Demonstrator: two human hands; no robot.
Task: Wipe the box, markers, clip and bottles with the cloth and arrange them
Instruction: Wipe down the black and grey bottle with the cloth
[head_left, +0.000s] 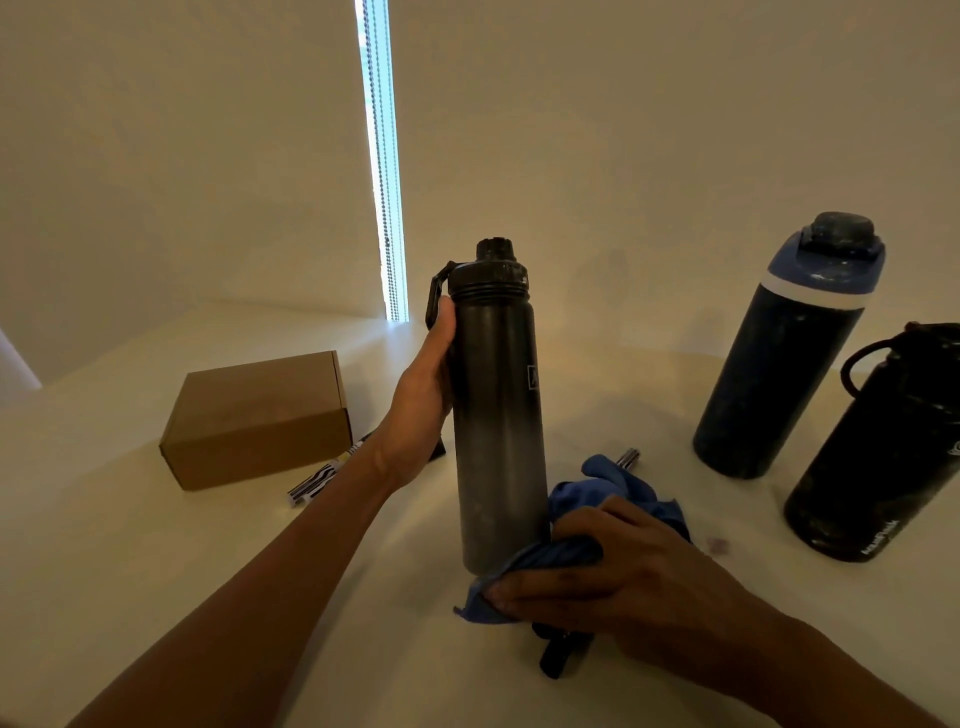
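A tall black bottle (496, 410) stands upright in the middle of the white table. My left hand (428, 379) grips its upper body just under the cap. My right hand (613, 566) holds a bunched blue cloth (597, 525) against the bottle's lower right side. A brown cardboard box (257, 418) lies to the left. A striped marker (324, 475) sits beside the box, partly hidden by my left arm. A dark marker (558, 657) pokes out beneath my right hand. Two more bottles stand at the right: a blue-lidded one (784, 353) and a black one with a loop (883, 447).
A silver tip of a small object (629, 457) shows behind the cloth. The table (130, 545) meets white walls at the back, with a window slit and bead chain (387, 208). A small dark stain (719, 544) marks the table right of my hand.
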